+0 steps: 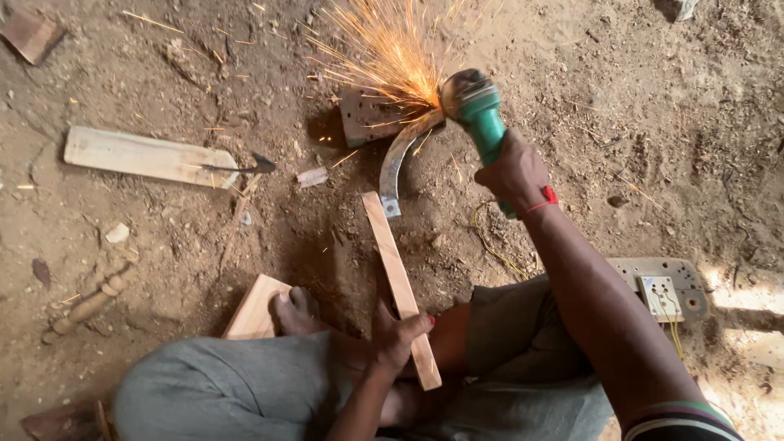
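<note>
The right hand (516, 173) is wrapped tight around the green body of an angle grinder (478, 110), its disc biting the upper end of a curved steel blade (398, 159) that rests against a small dark block (365, 114) on the dirt floor, with sparks (384, 49) spraying up and to the left. The left hand (394, 333) is closed over the lower part of a long wooden handle (402, 290) joined to that blade, pinning it down near the knee. To grind well here, it seems wise to keep the handle pressed hard so the blade cannot chatter, hold the disc at a shallow, steady angle, let the sparks fly away from the body, and mind the bare foot (296, 310) resting on a flat wooden board (253, 310) close by. No packages or signs show; the nearest thing to a labelled item is a pale grey switchboard (661, 290) with a white square socket on the ground at right, yellow wire running from it. A pale plank (147, 155) lies apart at left.
</note>
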